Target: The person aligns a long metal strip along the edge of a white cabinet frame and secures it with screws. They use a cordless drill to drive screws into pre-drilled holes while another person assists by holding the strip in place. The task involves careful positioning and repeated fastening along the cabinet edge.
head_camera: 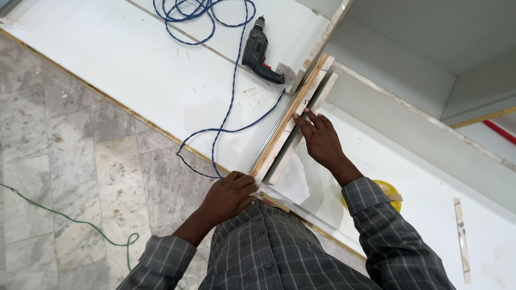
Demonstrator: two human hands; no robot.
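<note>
Both hands touch the wooden strip (pixel 293 121): left hand (pixel 228 196) grips its near end, right hand (pixel 321 140) lies open at 1 o'clock. Drill (pixel 258 51) rests at 11 o'clock.

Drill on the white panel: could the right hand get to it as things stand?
Probably yes. The right hand rests on the wooden strip, and the drill lies just beyond its far end, with only blue cable beside it.

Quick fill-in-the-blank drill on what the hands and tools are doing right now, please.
1. The right hand presses flat on the ____.
2. The left hand grips the strips' near ____.
3. The drill lies on the white ____.
4. The drill's cord is ____ in colour.

Missing words: strips; end; panel; blue
</note>
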